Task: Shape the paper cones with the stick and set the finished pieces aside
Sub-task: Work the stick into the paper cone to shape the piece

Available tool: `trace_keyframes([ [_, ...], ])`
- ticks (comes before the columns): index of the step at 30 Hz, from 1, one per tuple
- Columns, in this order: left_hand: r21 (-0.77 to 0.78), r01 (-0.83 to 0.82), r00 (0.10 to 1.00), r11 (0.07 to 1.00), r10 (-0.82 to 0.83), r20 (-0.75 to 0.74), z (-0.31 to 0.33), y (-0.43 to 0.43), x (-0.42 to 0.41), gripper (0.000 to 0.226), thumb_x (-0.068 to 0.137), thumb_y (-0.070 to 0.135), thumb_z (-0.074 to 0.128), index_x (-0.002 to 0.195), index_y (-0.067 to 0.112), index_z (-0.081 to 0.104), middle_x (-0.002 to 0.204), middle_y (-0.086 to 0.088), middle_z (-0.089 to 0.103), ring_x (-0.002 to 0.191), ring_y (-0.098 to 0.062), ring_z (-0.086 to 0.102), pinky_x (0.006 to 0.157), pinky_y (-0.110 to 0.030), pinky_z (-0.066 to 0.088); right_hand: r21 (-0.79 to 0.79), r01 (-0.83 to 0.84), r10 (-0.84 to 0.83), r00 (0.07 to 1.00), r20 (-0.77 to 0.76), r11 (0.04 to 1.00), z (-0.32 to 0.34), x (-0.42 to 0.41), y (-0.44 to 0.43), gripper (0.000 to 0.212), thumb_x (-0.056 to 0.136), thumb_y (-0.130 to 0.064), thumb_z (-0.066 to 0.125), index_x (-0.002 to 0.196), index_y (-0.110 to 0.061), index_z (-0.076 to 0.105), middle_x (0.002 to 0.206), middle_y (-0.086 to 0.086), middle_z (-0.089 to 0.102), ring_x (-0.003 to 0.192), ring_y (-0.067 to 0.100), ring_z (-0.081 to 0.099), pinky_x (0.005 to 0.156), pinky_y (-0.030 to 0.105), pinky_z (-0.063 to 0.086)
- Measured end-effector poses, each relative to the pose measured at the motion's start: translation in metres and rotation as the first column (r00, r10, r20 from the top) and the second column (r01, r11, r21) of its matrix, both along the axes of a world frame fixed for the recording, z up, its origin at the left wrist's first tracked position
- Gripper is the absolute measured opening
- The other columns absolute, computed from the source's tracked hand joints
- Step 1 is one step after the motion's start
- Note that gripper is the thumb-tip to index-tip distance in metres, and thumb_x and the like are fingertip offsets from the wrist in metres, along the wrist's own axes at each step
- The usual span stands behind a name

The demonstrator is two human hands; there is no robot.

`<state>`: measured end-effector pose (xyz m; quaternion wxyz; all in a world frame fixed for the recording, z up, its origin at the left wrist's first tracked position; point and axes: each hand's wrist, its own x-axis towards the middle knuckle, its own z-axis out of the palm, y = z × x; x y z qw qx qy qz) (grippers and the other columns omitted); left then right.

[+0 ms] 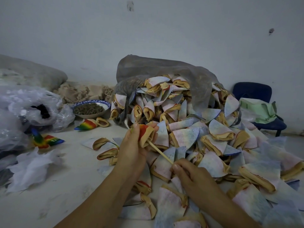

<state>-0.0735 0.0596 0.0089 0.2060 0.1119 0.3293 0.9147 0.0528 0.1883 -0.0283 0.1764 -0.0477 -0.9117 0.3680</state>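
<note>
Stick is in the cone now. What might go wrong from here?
1. The right hand drives the stick into the cone gripped by the left hand; too hard a push may pierce the tip or jab that hand.
2. The pile of unshaped pieces lies right under the hands; a dropped cone may get lost there instead of joining the rainbow pieces at the left.

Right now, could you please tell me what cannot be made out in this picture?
Head view.
Tip of stick: hidden inside the cone the left hand grips.
Other end: buried in the right hand.
Contents of bowl: too small to identify.
Seat of chair: mostly covered by a green bag.
</note>
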Motion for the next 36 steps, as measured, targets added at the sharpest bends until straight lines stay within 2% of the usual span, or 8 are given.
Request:
trace_keyframes([
  [4, -0.012, -0.003, 1.0, 1.0, 0.003, -0.002, 0.0, 0.001, 0.003, 0.041, 0.101, 0.033, 0.043, 0.123, 0.0, 0.052, 0.117, -0.021, 0.069, 0.107, -0.029, 0.069, 0.081, -0.033, 0.06, -0.008, 0.019, -0.019, 1.0, -0.02, 1.0, 0.001, 0.0, -0.001, 0.035, 0.084, -0.058, 0.03, 0.081, -0.033, 0.055, 0.062, -0.021, 0.057, 0.055, 0.002, 0.053, 0.051, 0.012, 0.037],
  [8, -0.004, 0.051, 0.999, 0.999, -0.051, 0.006, -0.001, 0.002, 0.005, 0.034, 0.103, 0.022, 0.044, 0.123, -0.004, 0.052, 0.11, -0.021, 0.071, 0.095, -0.026, 0.073, 0.076, -0.032, 0.061, 0.0, 0.011, -0.011, 0.999, -0.037, 1.0, 0.001, 0.001, -0.001, 0.034, 0.085, -0.058, 0.032, 0.081, -0.034, 0.057, 0.067, -0.008, 0.058, 0.055, 0.012, 0.052, 0.05, 0.018, 0.035],
  [12, -0.019, 0.08, 0.997, 0.997, -0.08, -0.009, -0.003, 0.001, 0.006, 0.038, 0.101, 0.018, 0.046, 0.128, -0.009, 0.05, 0.106, -0.022, 0.072, 0.092, -0.026, 0.073, 0.072, -0.03, 0.06, -0.003, 0.007, -0.007, 1.0, -0.022, 1.0, 0.003, 0.002, -0.001, 0.029, 0.089, -0.051, 0.037, 0.08, -0.034, 0.059, 0.065, -0.013, 0.059, 0.057, 0.008, 0.054, 0.051, 0.015, 0.038],
  [19, 0.012, 0.174, 0.984, 0.985, -0.173, -0.038, 0.0, 0.003, 0.009, 0.053, 0.093, 0.03, 0.049, 0.129, -0.008, 0.047, 0.102, -0.022, 0.073, 0.09, -0.027, 0.074, 0.067, -0.028, 0.059, -0.141, -0.001, 0.005, 1.0, 0.026, 0.99, 0.007, 0.001, -0.005, 0.021, 0.092, -0.043, 0.042, 0.083, -0.037, 0.061, 0.071, -0.018, 0.064, 0.063, -0.001, 0.057, 0.058, 0.011, 0.041],
  [24, -0.041, 0.169, 0.982, 0.985, -0.172, -0.074, 0.001, 0.009, 0.012, 0.072, 0.087, 0.042, 0.047, 0.136, -0.009, 0.039, 0.096, -0.021, 0.074, 0.087, -0.026, 0.075, 0.067, -0.028, 0.06, -0.205, -0.025, 0.035, 0.999, 0.041, 0.978, 0.006, 0.0, -0.005, 0.032, 0.083, -0.052, 0.038, 0.088, -0.032, 0.063, 0.072, -0.02, 0.063, 0.062, -0.002, 0.056, 0.059, 0.012, 0.041],
  [29, 0.009, 0.184, 0.983, 0.983, -0.184, -0.027, -0.005, 0.008, 0.009, 0.08, 0.081, 0.049, 0.054, 0.137, -0.007, 0.044, 0.109, -0.017, 0.073, 0.097, -0.022, 0.073, 0.072, -0.025, 0.059, -0.201, -0.014, 0.018, 1.0, 0.018, 0.979, 0.005, 0.0, -0.005, 0.031, 0.082, -0.055, 0.037, 0.084, -0.036, 0.061, 0.062, -0.009, 0.059, 0.051, 0.007, 0.049, 0.053, 0.018, 0.039],
  [32, 0.028, 0.229, 0.974, 0.973, -0.228, -0.005, -0.006, 0.007, 0.007, 0.074, 0.082, 0.056, 0.05, 0.13, 0.0, 0.053, 0.117, -0.012, 0.071, 0.106, -0.019, 0.07, 0.079, -0.025, 0.058, -0.179, -0.003, 0.005, 1.0, 0.012, 0.984, 0.004, 0.001, -0.004, 0.029, 0.082, -0.056, 0.036, 0.082, -0.04, 0.061, 0.073, -0.001, 0.063, 0.059, 0.022, 0.054, 0.054, 0.024, 0.042],
  [36, 0.046, 0.255, 0.966, 0.966, -0.257, 0.027, -0.006, 0.006, 0.004, 0.061, 0.085, 0.055, 0.05, 0.124, 0.009, 0.061, 0.12, -0.01, 0.07, 0.103, -0.019, 0.07, 0.077, -0.027, 0.058, -0.174, 0.016, -0.014, 1.0, 0.016, 0.985, 0.003, 0.003, 0.0, 0.03, 0.083, -0.057, 0.035, 0.084, -0.041, 0.06, 0.081, 0.005, 0.066, 0.065, 0.017, 0.057, 0.06, 0.031, 0.046],
])
